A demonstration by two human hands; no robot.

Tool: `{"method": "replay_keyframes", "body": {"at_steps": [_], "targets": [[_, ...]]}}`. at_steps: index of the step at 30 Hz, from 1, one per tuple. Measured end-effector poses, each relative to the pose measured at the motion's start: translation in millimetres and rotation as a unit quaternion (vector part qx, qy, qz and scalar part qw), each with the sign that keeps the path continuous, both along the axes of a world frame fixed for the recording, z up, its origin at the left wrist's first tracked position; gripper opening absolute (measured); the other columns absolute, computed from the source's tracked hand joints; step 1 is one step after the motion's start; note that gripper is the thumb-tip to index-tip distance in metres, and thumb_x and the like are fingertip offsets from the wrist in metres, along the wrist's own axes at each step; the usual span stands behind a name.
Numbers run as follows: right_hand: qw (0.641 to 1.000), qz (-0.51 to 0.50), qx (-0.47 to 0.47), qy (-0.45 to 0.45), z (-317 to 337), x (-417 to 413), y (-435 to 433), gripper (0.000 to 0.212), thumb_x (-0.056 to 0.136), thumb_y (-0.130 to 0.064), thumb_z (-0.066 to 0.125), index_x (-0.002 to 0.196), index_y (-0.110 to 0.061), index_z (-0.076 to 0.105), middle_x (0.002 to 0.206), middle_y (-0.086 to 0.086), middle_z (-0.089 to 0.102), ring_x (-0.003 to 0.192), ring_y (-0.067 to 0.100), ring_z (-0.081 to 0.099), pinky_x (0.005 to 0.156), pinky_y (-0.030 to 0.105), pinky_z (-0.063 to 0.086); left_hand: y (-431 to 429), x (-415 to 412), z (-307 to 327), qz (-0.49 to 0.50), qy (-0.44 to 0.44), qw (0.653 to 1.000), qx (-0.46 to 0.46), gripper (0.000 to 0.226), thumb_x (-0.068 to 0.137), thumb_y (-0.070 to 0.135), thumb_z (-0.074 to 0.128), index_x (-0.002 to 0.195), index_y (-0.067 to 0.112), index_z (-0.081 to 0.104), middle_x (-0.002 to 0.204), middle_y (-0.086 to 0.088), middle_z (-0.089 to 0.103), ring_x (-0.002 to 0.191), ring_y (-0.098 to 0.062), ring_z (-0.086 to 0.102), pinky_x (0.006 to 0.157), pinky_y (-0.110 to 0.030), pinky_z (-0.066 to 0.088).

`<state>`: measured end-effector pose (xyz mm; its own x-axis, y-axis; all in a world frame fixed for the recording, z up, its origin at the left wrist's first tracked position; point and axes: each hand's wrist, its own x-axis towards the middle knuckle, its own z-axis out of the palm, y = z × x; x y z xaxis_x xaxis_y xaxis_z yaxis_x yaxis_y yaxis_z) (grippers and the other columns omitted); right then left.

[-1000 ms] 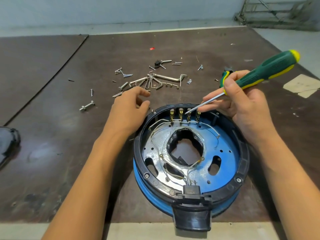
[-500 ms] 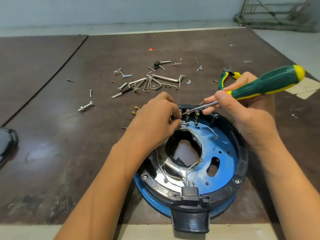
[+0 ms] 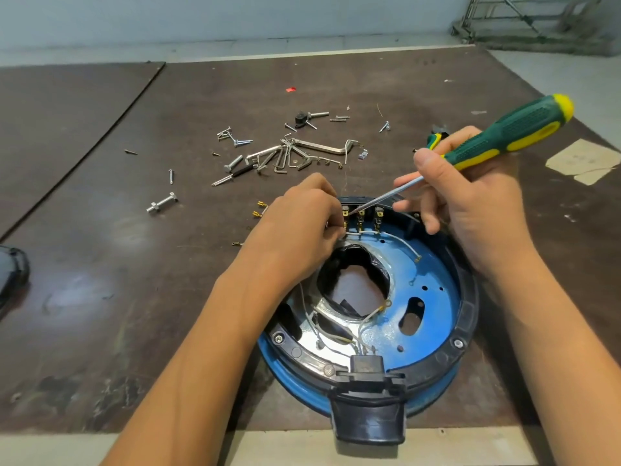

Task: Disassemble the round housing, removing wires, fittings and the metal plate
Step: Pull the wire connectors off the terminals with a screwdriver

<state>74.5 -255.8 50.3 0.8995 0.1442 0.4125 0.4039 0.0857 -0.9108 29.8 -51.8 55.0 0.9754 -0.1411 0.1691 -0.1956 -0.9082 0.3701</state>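
The round housing (image 3: 465, 317), blue with a black rim, lies near the table's front edge. Inside it sits a shiny metal plate (image 3: 304, 344) with a ragged central hole, crossed by thin white wires (image 3: 401, 242). A row of brass terminals (image 3: 361, 218) stands at the far rim. My left hand (image 3: 299, 230) pinches at the leftmost terminal, its fingertips hiding what they hold. My right hand (image 3: 470, 193) grips a green and yellow screwdriver (image 3: 510, 132), whose tip touches the terminal row next to my left fingers.
Loose screws, bolts and hex keys (image 3: 285, 156) lie scattered behind the housing. Three small brass connectors (image 3: 259, 208) rest left of it. Green-handled pliers (image 3: 435, 137) lie behind my right hand. A black object (image 3: 11, 274) sits at the left edge, and paper scraps (image 3: 584, 161) at the right.
My left hand moved from the table left of the housing onto the terminal row and pinched there. The screwdriver handle rose and its tip stayed at the terminals.
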Motion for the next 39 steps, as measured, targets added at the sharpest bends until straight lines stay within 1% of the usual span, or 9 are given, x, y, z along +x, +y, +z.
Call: {"method": "replay_keyframes", "body": {"at_steps": [5,10,16,19,22,26,29,33,39], "targets": [[0.999,0.016,0.034,0.034,-6,9,-2,0.015,0.100,-0.020,0.068,0.095,-0.015,0.055,0.083,0.053,0.052,0.038,0.009,0.052,0.065,0.040,0.062,0,1,1,-0.001,0.010,1.000,0.000,0.005,0.091,0.019,0.071,0.090,0.019,0.076,0.120,0.006,0.054,0.099,-0.020,0.058,0.086,-0.039,0.048],[0.995,-0.020,0.043,0.087,-12,14,-3,0.017,0.101,-0.021,0.066,0.098,-0.009,0.055,0.085,0.039,0.067,0.037,0.012,0.048,0.065,0.031,0.061,0,2,2,-0.003,0.016,1.000,-0.003,0.004,0.091,0.019,0.073,0.089,0.018,0.076,0.119,0.006,0.054,0.099,-0.020,0.058,0.087,-0.039,0.049],[1.000,0.013,0.010,-0.002,-11,6,-4,0.012,0.100,-0.017,0.065,0.092,-0.016,0.057,0.074,0.038,0.064,0.039,0.018,0.056,0.062,0.035,0.060,0,3,2,0.005,0.017,1.000,-0.009,0.003,0.089,0.019,0.075,0.088,0.018,0.077,0.117,0.006,0.054,0.099,-0.018,0.058,0.088,-0.038,0.048],[0.995,0.005,-0.063,-0.071,-9,-3,-6,0.007,0.099,-0.022,0.067,0.095,-0.017,0.065,0.054,0.002,0.064,0.054,0.034,0.066,0.064,0.049,0.061,0,3,2,0.007,0.014,1.000,-0.015,0.002,0.089,0.020,0.076,0.089,0.019,0.078,0.118,0.006,0.055,0.101,-0.018,0.057,0.090,-0.039,0.048],[0.977,0.003,-0.180,-0.117,-6,-9,-8,0.024,0.099,-0.032,0.064,0.092,-0.011,0.071,0.055,-0.021,0.060,0.046,0.013,0.057,0.056,0.047,0.051,0,2,2,0.006,0.012,1.000,-0.016,0.003,0.089,0.021,0.076,0.090,0.020,0.078,0.119,0.006,0.056,0.102,-0.018,0.057,0.090,-0.038,0.047],[0.968,-0.020,-0.207,-0.137,-1,-7,-3,0.030,0.101,-0.028,0.062,0.082,-0.010,0.074,0.046,-0.008,0.056,0.048,0.016,0.060,0.062,0.038,0.055,1,2,2,0.001,0.011,1.000,-0.019,0.004,0.089,0.021,0.075,0.091,0.020,0.079,0.120,0.006,0.056,0.103,-0.018,0.057,0.091,-0.038,0.048],[0.985,-0.011,-0.175,-0.004,1,-2,8,0.033,0.107,-0.032,0.056,0.080,-0.017,0.069,0.042,0.000,0.057,0.053,0.016,0.067,0.066,0.020,0.057,2,2,2,-0.002,0.007,1.000,-0.019,0.004,0.089,0.020,0.075,0.090,0.020,0.079,0.119,0.006,0.056,0.100,-0.017,0.058,0.089,-0.038,0.048],[0.994,-0.034,-0.098,-0.029,2,-7,9,0.032,0.099,-0.038,0.064,0.070,-0.027,0.070,0.043,0.006,0.056,0.069,0.043,0.069,0.074,0.032,0.061,2,2,1,-0.005,0.005,1.000,-0.016,0.004,0.089,0.021,0.075,0.089,0.019,0.078,0.120,0.006,0.056,0.100,-0.016,0.058,0.088,-0.037,0.048],[0.998,-0.045,-0.051,0.003,0,0,8,0.032,0.101,-0.024,0.065,0.073,-0.010,0.067,0.041,0.004,0.053,0.061,0.048,0.064,0.071,0.044,0.064,1,2,1,-0.003,0.009,1.000,-0.010,0.004,0.090,0.020,0.074,0.090,0.019,0.078,0.123,0.006,0.055,0.105,-0.017,0.057,0.091,-0.036,0.047]]}}
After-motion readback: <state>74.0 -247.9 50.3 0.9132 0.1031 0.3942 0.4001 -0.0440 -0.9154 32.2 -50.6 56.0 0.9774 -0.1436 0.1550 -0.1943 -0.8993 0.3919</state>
